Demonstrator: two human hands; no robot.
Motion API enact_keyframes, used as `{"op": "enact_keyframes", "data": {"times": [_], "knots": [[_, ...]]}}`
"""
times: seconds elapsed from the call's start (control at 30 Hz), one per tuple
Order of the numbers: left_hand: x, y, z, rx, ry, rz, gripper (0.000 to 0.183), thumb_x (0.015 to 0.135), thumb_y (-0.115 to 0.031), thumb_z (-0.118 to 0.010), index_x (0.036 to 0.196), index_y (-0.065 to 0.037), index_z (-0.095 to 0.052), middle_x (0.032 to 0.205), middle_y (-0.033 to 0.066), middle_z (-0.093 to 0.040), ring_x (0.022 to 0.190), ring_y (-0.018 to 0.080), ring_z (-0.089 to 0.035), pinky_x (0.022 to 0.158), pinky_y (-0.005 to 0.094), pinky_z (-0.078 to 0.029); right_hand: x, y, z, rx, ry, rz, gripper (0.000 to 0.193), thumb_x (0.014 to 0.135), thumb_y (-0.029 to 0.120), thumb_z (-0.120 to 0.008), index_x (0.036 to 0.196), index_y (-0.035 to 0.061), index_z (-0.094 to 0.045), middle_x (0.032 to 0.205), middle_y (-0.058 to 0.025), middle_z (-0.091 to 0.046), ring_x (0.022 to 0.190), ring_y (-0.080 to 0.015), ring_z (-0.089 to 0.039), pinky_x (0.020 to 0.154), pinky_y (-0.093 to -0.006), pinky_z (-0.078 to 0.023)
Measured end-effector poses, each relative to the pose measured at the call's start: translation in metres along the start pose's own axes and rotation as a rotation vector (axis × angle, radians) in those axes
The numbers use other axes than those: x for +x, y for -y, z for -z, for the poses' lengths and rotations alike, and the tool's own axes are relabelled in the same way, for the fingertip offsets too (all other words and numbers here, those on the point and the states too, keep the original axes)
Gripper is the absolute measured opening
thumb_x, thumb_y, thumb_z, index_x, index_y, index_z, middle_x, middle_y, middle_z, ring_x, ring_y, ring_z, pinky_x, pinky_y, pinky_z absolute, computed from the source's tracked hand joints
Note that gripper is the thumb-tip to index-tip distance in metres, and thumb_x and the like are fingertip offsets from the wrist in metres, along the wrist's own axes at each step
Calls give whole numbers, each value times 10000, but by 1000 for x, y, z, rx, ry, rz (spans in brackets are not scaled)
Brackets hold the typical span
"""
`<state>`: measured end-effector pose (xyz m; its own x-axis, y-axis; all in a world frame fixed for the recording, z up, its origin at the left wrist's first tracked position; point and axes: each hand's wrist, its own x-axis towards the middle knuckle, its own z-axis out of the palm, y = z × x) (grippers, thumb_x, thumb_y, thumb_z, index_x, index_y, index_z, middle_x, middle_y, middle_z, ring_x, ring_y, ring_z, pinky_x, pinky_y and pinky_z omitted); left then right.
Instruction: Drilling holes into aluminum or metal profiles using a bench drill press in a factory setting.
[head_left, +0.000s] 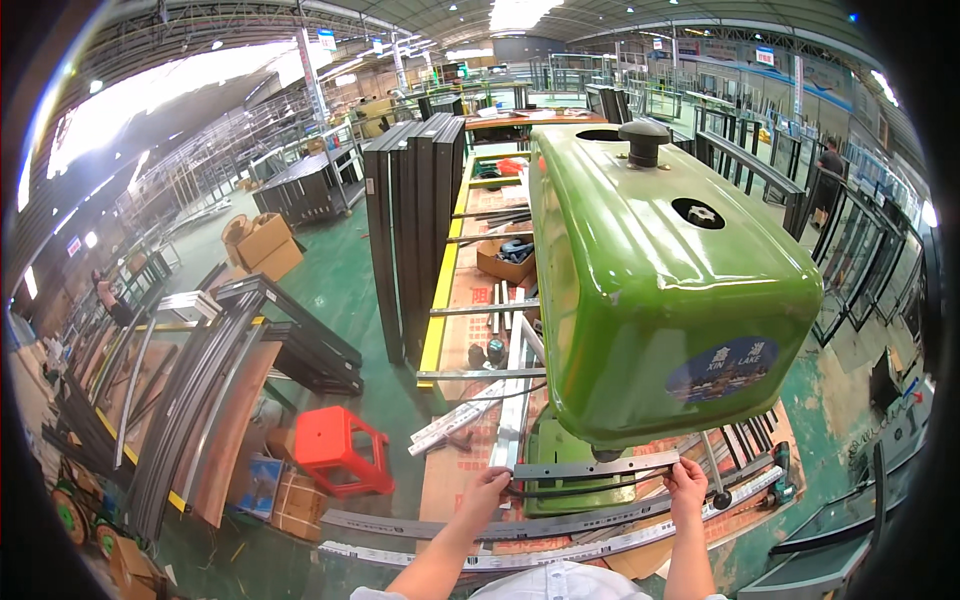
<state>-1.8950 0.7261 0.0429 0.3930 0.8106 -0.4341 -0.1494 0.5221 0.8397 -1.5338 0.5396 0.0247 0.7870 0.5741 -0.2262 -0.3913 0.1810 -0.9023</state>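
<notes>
A grey bar (pixel 600 467) was held crosswise in front of a green machine (pixel 690 320) in a workshop, its left end pinched in the fingers of the left hand (pixel 490 487) and its right end in those of the right hand (pixel 687 480). A thin dark strip (pixel 575 491) was seen curving just below the bar; whether it was gripped too could not be told. Nearer the body, two long strips (pixel 560 553) were laid across the bench (pixel 465 455), their ends carried past its left edge. A lever (pixel 722 499) with a dark knob was seen near the right hand, and a power tool (pixel 782 465) was placed at the bench's right edge. To the left, a red stool (pixel 325 450) was set on the green floor. Beyond it, tall dark frames (pixel 410 230) were stood upright beside the bench. At far right, a person (pixel 828 170) was seen among more frames.
</notes>
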Motion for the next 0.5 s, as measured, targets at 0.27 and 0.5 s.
{"op": "enact_keyframes", "data": {"times": [0.27,0.5], "knots": [[5,-4,4,146,48,12,213,1017,-152,-626,1189,-26,-621,924,74,-686,749,153,-682,606,287,-527,2,0,2,11,31,0,211,989,95,-661,1180,6,-664,954,-50,-726,751,-128,-693,640,-249,-568],[-22,-8,-10,-81,-32,25,128,1004,-129,-652,1104,-53,-626,949,68,-694,799,136,-666,638,259,-515,0,5,4,-13,64,20,211,994,108,-646,1177,4,-664,948,-53,-715,748,-123,-680,645,-254,-566]]}}
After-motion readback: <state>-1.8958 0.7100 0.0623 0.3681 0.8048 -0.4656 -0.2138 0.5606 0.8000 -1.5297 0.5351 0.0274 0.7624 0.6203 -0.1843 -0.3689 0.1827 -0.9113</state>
